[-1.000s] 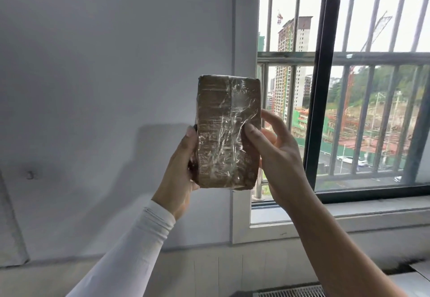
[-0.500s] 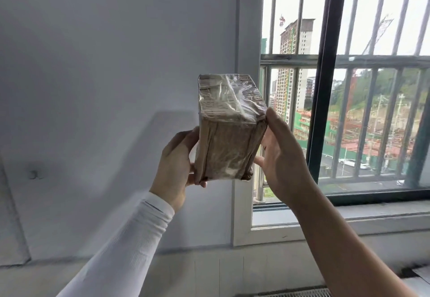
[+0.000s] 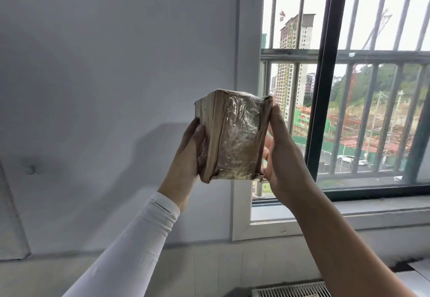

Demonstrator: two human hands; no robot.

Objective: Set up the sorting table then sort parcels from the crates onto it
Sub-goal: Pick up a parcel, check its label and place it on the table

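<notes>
Parcel (image 3: 235, 134): brown, block-shaped, wrapped in crinkled clear film; held up in the air at chest-to-face height, in front of the junction of wall and window, tilted so one broad film-covered face and a narrower side face show. Resting on no surface.

Left hand (image 3: 186, 157): pressed against the parcel's left side, thumb (image 3: 197, 133) along the near left edge, remaining fingers hidden behind the parcel; gripping. White sleeve (image 3: 139, 238) down the forearm to the wrist.

Right hand (image 3: 286, 157): clasped against the parcel's right side, thumb (image 3: 277, 119) laid up along the right edge, other fingers reaching round behind; gripping. Forearm bare.

Wall (image 3: 116, 63): plain pale grey, behind and left of the parcel; shadow of arms and parcel cast on it.

Window (image 3: 349, 110): right of the parcel, dark frame, vertical bars outside, tower blocks and a building site beyond. Pale sill (image 3: 349, 213) below.

Slatted grille (image 3: 295, 291): at the bottom edge of the view, under the right forearm.
</notes>
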